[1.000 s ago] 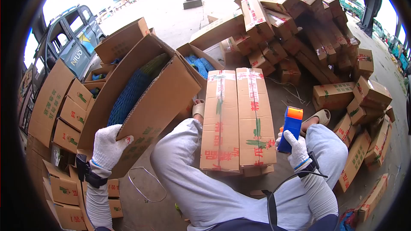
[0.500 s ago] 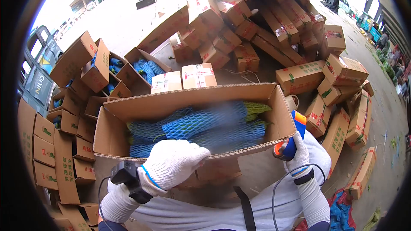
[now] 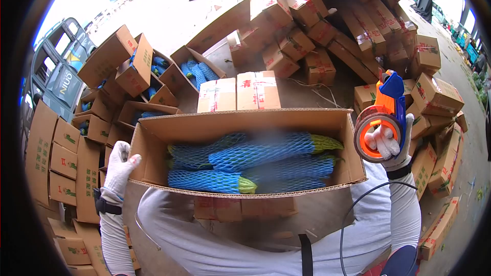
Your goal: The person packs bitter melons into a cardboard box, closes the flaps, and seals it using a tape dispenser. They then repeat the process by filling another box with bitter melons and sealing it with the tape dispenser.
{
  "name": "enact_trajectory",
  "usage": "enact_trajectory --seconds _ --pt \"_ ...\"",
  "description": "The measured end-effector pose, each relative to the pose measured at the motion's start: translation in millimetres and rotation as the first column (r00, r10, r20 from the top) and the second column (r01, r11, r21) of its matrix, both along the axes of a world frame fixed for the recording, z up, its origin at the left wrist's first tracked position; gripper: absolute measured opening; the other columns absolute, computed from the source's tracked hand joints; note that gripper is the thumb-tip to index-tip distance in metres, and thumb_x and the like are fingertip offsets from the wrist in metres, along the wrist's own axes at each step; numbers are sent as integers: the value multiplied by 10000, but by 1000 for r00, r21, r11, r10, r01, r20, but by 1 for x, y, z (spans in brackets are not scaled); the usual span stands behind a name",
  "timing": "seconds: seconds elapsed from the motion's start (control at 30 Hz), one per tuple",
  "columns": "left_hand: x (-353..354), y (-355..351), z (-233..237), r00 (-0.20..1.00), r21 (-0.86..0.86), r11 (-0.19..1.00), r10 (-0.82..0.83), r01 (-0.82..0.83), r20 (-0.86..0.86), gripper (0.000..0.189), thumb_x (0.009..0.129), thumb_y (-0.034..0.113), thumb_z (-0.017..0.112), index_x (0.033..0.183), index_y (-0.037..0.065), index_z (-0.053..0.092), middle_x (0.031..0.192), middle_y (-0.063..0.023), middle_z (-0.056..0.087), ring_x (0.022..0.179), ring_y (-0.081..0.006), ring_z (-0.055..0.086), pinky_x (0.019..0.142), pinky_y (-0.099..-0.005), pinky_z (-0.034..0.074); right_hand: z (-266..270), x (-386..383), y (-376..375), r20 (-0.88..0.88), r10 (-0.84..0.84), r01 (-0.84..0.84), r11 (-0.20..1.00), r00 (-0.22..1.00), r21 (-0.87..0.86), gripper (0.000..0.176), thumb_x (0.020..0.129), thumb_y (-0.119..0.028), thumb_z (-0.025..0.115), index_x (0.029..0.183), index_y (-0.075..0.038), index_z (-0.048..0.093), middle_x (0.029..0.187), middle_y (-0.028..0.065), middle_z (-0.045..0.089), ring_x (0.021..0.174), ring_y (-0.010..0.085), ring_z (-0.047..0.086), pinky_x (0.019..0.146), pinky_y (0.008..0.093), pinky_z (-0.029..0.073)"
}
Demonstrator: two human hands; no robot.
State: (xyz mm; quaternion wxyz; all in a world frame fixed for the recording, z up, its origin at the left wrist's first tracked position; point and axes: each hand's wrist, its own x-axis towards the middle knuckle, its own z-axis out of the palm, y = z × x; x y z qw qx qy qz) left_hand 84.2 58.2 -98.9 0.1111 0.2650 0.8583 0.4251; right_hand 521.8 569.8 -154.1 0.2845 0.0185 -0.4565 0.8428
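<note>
In front of me an open cardboard box [image 3: 245, 118] holds several long green ribbed vegetables, which look like bitter gourds [image 3: 261, 154], sleeved in blue foam netting. At the box's left end, my left hand [image 3: 118, 168], in a white glove, has its thumb and fingers apart and touches the side wall; it holds nothing. My right hand [image 3: 396, 148], gloved too, grips an orange and blue tape dispenser [image 3: 391, 94] with a tape roll. It is raised just past the box's right end. Part of the box's inside is blurred by a smudge in the view.
Two taped cartons [image 3: 238, 92] stand behind the box. Open cartons with netted vegetables [image 3: 199, 71] are at the left, above stacked cartons [image 3: 64, 161]. A large heap of closed cartons [image 3: 317, 30] lies behind and to the right. A van [image 3: 61, 69] stands far left.
My left hand has moved from the box's near edge to its left end, and its fingers have spread. My right hand has raised the tape dispenser and turned its roll into view.
</note>
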Motion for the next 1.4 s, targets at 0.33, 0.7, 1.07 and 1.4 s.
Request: enact_trajectory --seconds 0.33,0.7,1.07,1.4 --pt "19 73 25 721 -536 484 -509 692 471 503 963 475 572 1214 41 612 1074 -139 663 1035 -273 632 942 -375 479 -93 -13 -9 132 131 -123 990 983 -67 823 961 -702 446 1409 -15 498 1055 131 706 1067 333 667 975 483 526" --pt "49 83 27 874 -760 613 -469 217 -129 572 606 551 844 876 87 646 931 -107 653 921 -321 653 773 -389 522 -47 -49 -27 134 77 -62 992 988 -113 647 1000 -663 421 1116 -74 665 871 43 685 891 307 664 863 501 525" --pt "71 149 -56 403 -214 958 -275 191 -873 796 818 369 773 1469 64 430 1462 -224 451 1370 -434 410 1132 -539 320 42 -79 -92 504 20 -198 933 863 301 635 840 -475 689 1224 26 622 1019 126 712 903 196 687 831 321 559" --pt "128 159 -34 552 -183 943 -313 279 -773 557 816 276 749 1294 28 605 1234 -196 638 1181 -390 586 1067 -497 415 1 -85 -125 537 235 -392 898 810 198 656 668 -378 924 1111 62 721 932 91 756 858 155 711 788 298 565"
